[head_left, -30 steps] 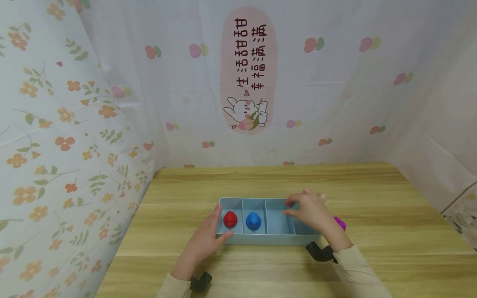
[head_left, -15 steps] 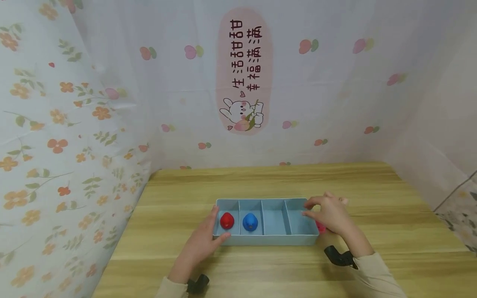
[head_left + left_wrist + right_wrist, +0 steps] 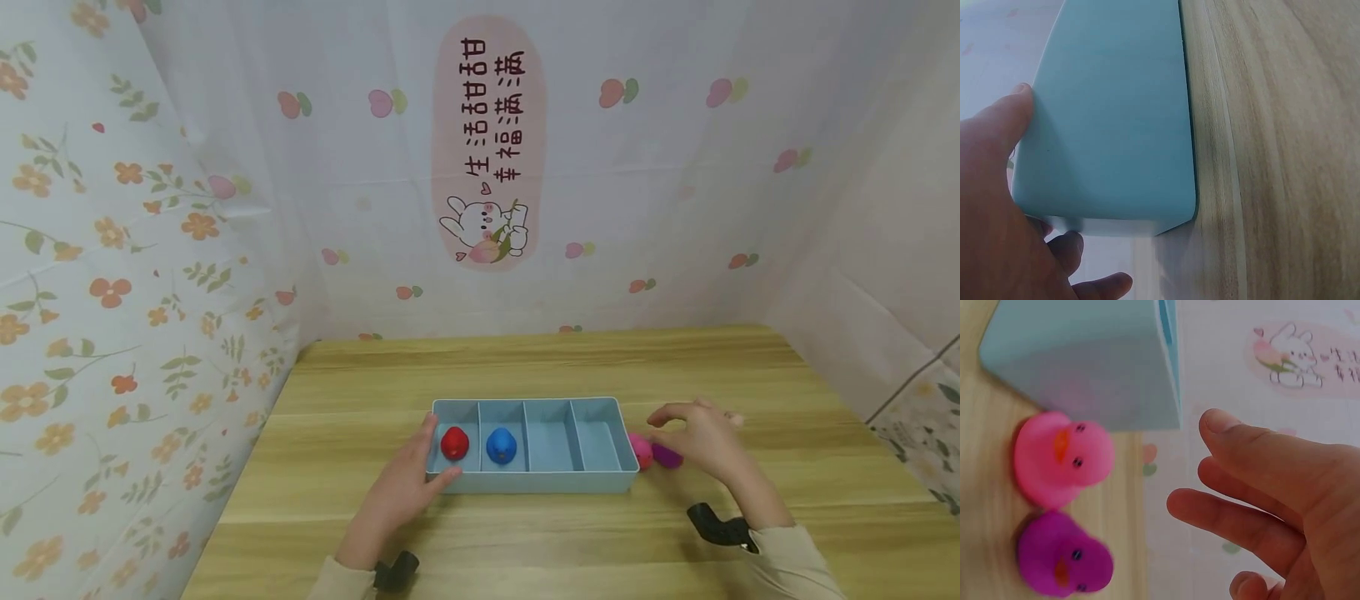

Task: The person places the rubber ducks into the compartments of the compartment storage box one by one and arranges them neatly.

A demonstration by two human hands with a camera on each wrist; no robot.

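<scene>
A light blue divided box stands on the table with its compartments in a row. A red toy duck sits in the leftmost compartment and a blue toy duck in the one beside it. My left hand grips the box's left end, thumb on the front rim and fingers along the end. Past the right end sit a pink toy duck and a purple toy duck, side by side. Over them hovers my right hand, thumb and fingers apart, holding nothing.
The wooden table extends around the box. Behind it hangs a white printed cloth, and a floral cloth borders the left side. A black wrist mount sits under the right wrist.
My right hand has moved rightward from above the box to over the pink and purple ducks, uncovering the right compartments. My left hand stays at the box's left end.
</scene>
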